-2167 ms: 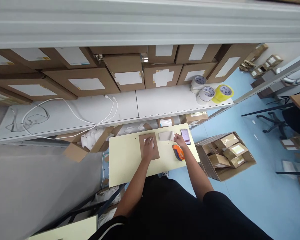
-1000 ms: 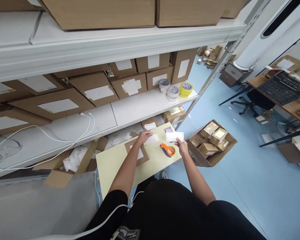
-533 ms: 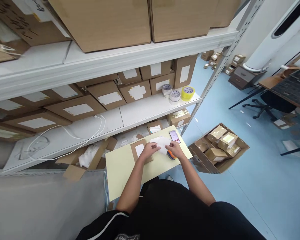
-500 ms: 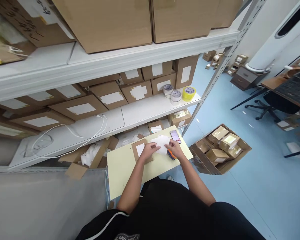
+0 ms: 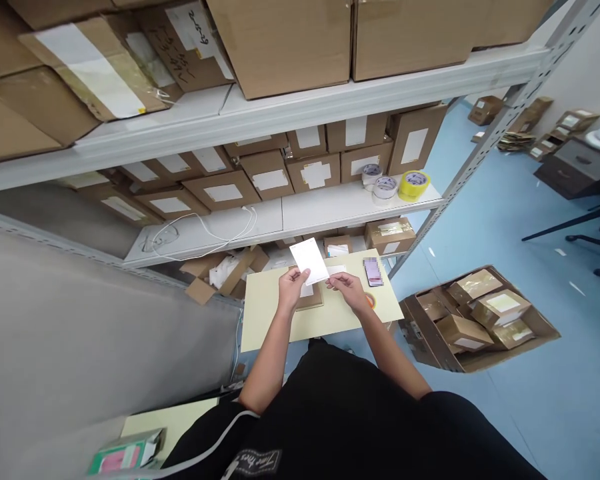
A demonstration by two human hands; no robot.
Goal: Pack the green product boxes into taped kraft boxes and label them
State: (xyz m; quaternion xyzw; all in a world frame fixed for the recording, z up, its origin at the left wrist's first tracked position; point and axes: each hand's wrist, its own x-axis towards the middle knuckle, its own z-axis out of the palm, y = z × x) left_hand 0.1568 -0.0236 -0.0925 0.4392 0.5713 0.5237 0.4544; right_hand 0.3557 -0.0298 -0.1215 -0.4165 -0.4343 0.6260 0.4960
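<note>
My left hand (image 5: 291, 291) is closed on a white paper sheet (image 5: 309, 259), thumb on its face near the lower left edge. The sheet is tilted up above the pale yellow table (image 5: 260, 320). At the sheet's lower right corner, the fingertips of my right hand (image 5: 347, 288) are pinched together on the edge. Below the sheet lies a flat cardboard box (image 5: 311, 301) with a white label, partly hidden. Another white paper (image 5: 337, 269) shows behind the held one. An orange tape roll (image 5: 371, 301) is partly covered by my right wrist.
A phone (image 5: 373, 272) lies at the table's right end. Tape rolls (image 5: 384, 188) stand on the shelf (image 5: 320, 203) ahead, before labelled boxes. A large open carton (image 5: 535, 347) of small parcels sits on the floor at right. An open box (image 5: 225, 273) is left of the table.
The white sheet has risen and turned upright in my left hand, and my right hand has shifted to its lower corner. My view has swung left, uncovering more of the table's surroundings.
</note>
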